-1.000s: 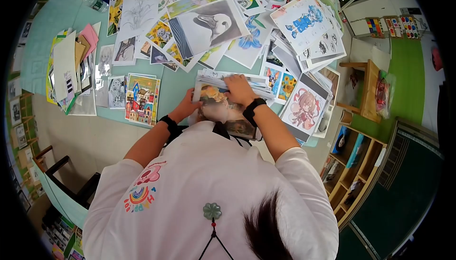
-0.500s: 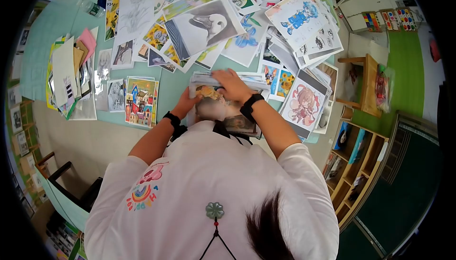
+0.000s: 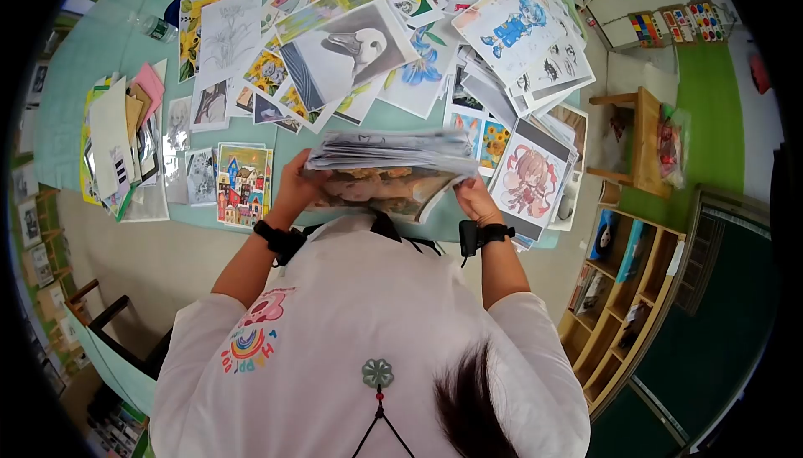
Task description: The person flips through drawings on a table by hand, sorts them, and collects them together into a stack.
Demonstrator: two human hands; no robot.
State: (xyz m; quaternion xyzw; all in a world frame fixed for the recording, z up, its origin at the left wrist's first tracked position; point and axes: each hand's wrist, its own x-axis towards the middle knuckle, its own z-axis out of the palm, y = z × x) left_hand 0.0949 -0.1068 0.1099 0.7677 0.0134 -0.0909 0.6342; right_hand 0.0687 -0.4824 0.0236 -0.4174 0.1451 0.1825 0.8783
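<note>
A thick stack of papers is held up in front of the chest, its layered edges facing up and a brownish painted picture on the side toward me. My left hand is wrapped round its left end, the thumb on the near side. At the right end, my right hand grips the lower corner between closed fingers. Just right of it lies a print of a red-haired cartoon figure. A colourful houses picture rests left of my left hand.
Beyond the stack, a bird drawing, a blue flower picture and a blue-haired figure print overlap on the table. A pile of folders and a bottle are at left; a wooden stool stands right.
The stack has been tilted up from the table. My right hand has gone from its top edge to its right end, and my left hand has shifted left with the stack.
</note>
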